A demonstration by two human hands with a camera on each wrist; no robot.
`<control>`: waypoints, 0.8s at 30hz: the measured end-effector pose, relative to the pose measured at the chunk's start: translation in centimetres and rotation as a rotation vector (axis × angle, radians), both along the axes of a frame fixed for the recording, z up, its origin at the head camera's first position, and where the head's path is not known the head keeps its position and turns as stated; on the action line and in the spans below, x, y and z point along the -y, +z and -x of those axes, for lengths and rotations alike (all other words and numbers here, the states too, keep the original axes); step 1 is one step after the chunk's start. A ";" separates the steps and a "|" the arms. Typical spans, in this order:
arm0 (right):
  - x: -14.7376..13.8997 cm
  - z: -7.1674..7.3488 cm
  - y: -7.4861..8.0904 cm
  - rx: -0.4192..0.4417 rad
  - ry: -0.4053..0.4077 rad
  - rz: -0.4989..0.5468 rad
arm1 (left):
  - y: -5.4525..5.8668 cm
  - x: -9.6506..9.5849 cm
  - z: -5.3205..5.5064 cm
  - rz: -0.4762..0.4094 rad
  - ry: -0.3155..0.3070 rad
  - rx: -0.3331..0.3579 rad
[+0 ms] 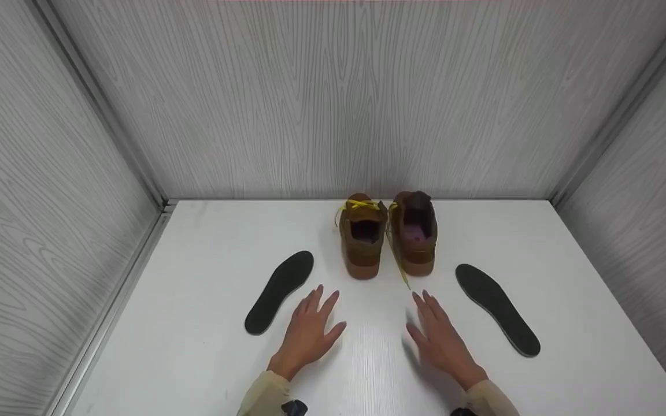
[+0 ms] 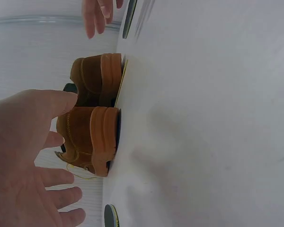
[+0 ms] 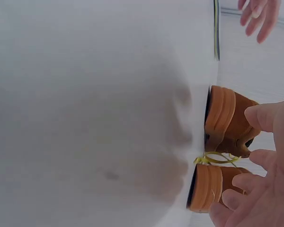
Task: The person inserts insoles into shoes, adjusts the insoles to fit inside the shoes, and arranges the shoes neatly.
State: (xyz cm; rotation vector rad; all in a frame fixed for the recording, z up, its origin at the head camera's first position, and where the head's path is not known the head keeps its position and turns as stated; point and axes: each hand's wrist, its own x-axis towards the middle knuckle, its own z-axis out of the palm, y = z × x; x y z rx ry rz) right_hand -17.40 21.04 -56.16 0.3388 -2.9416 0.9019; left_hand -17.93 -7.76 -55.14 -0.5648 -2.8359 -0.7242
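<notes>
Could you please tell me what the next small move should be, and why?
I would probably move the left grip sideways to the dark insole just to its left and pinch it: that grip holds nothing, and the insole lies within easy-looking reach on the white table, outside the brown shoes.

There are two brown shoes (image 1: 363,249) (image 1: 417,254), two yellow laces (image 1: 362,203) (image 1: 403,274), one on each shoe, and two black insoles (image 1: 280,291) (image 1: 498,310). I count two grips (image 1: 308,336) (image 1: 441,345), both bare hands, and two sleeves (image 1: 265,393) (image 1: 489,398). There is one white desk (image 1: 211,254) and three gray walls (image 1: 333,104) (image 1: 26,219) (image 1: 645,173).
</notes>
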 end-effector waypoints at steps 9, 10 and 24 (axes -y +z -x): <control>1.7 2.0 0.5 0.046 -0.008 0.097 | 0.1 0.4 1.0 -0.009 0.012 0.003; 1.8 2.2 0.5 0.049 -0.006 0.111 | 0.1 0.4 1.0 -0.005 0.014 0.008; 5.1 7.6 1.4 0.063 0.021 0.373 | -0.3 1.0 0.6 0.017 0.043 0.024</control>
